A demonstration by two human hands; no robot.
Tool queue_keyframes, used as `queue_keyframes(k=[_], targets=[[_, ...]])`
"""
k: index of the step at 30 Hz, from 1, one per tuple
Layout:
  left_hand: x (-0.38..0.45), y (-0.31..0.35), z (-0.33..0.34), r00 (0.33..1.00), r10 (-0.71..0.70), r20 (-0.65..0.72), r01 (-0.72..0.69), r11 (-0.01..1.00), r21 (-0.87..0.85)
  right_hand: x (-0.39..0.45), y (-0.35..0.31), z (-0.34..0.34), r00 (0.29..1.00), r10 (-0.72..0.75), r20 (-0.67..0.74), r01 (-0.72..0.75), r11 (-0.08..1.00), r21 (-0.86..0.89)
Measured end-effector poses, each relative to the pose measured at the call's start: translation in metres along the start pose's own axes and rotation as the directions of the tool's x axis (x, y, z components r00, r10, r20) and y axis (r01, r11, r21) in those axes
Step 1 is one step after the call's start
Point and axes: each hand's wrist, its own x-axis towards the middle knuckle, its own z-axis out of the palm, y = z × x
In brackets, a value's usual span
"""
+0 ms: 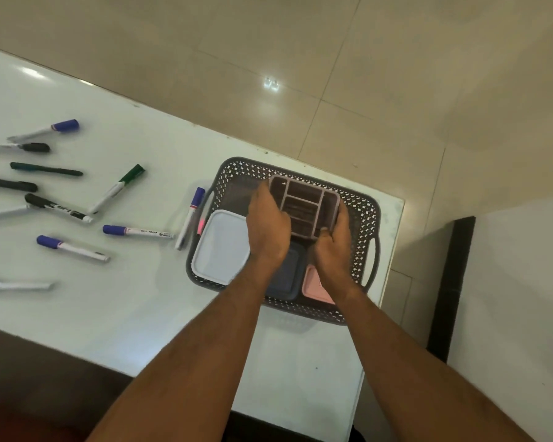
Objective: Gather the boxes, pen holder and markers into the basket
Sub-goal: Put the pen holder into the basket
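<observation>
Pink compartmented plastic pen holder (304, 207) held over grey perforated basket (363, 218): left hand (268, 228) and right hand (334, 247), fingers closed on opposite sides.

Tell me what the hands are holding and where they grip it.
Both hold the pen holder over the basket: left hand on its left side, right hand at its near right corner.
</observation>
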Motion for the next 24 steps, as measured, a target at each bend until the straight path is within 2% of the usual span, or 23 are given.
queue_keyframes(k=[8,17,24], targets=[[0.008,-0.001,-0.023,0.984,0.061,0.165,-0.069,0.997,0.044,-0.01,-0.013,0.014,0.999,-0.016,-0.038,0.017,1.0,0.02],[0.008,-0.011,-0.034,0.965,0.122,0.232,-0.135,0.99,0.04,-0.011,-0.011,0.021,0.999,-0.005,-0.045,0.005,1.0,-0.001],[0.008,-0.006,-0.039,0.96,0.086,0.266,-0.095,0.995,0.021,-0.011,-0.009,0.023,0.998,0.021,-0.06,-0.019,1.0,0.022]])
